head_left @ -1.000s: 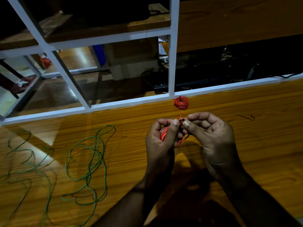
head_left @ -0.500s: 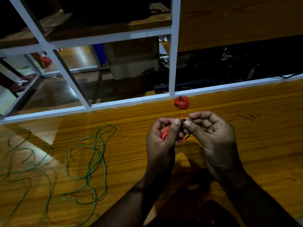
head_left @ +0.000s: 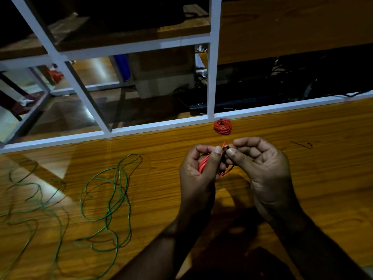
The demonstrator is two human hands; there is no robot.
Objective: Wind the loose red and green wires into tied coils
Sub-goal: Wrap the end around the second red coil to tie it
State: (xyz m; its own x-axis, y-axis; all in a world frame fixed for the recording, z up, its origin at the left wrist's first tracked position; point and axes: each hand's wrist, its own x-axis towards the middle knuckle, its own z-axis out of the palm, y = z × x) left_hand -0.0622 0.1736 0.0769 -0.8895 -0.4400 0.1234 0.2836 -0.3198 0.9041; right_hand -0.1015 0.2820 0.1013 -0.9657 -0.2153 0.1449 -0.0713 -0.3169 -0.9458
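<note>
From the head view we see our left hand (head_left: 198,174) gripping a small red coil (head_left: 203,165) in its curled fingers, thumb pressed across the loops, just above the tabletop (head_left: 323,178). Our right hand (head_left: 262,168) pinches a short dark tie (head_left: 227,147) at the top of that coil between thumb and forefinger, its other fingers curled loosely. A finished red coil (head_left: 222,126) already lies tied by the white frame (head_left: 212,77), just beyond our hands. The loose green wires (head_left: 113,199) sprawl unwound across the left of the tabletop, well apart from our hands, and a spare dark tie (head_left: 301,144) lies to the right.

We judge we are binding the second red coil. The next move calls for twisting the tie tight without letting the loops spring open, then setting the coil down.
</note>
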